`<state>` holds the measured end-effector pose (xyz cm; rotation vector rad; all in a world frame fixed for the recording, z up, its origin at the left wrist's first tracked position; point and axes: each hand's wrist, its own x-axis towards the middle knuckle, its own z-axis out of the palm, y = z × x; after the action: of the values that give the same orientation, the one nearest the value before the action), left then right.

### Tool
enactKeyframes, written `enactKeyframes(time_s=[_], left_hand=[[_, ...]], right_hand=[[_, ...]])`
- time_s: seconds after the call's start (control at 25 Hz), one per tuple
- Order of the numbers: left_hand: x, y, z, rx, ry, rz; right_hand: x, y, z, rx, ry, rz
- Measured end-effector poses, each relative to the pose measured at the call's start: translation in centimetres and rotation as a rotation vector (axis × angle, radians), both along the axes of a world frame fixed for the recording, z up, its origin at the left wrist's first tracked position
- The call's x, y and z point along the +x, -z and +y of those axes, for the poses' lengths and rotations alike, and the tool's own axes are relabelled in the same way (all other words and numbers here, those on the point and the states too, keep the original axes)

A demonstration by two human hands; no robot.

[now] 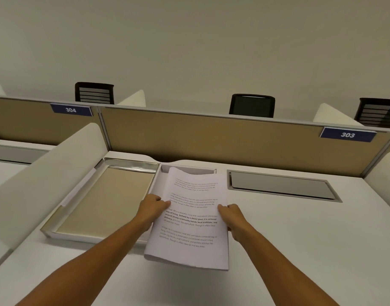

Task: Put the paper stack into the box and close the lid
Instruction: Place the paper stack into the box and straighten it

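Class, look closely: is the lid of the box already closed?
No: the lid lies open flat to the left, while both hands hold the paper stack over the box.

Left hand and right hand grip the paper stack by its side edges, over the white box on the desk. Stack's far end overhangs the box, near end tilted past the box's front. Open lid lies flat, left of the box.
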<state>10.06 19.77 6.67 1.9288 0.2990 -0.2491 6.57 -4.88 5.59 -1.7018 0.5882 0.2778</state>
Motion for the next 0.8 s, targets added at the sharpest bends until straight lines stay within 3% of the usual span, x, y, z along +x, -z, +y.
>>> enactKeyframes(time_s=[0.52,0.8], left_hand=[[12.1,4.5,2.9,-0.08,-0.002,0.134],[13.1,7.2,2.0,0.029,-0.004,0.169]], right_hand=[[12.2,1.9,4.8,-0.179,0.067,0.135],[14.0,4.2,5.7,-0.284,0.062,0.207]])
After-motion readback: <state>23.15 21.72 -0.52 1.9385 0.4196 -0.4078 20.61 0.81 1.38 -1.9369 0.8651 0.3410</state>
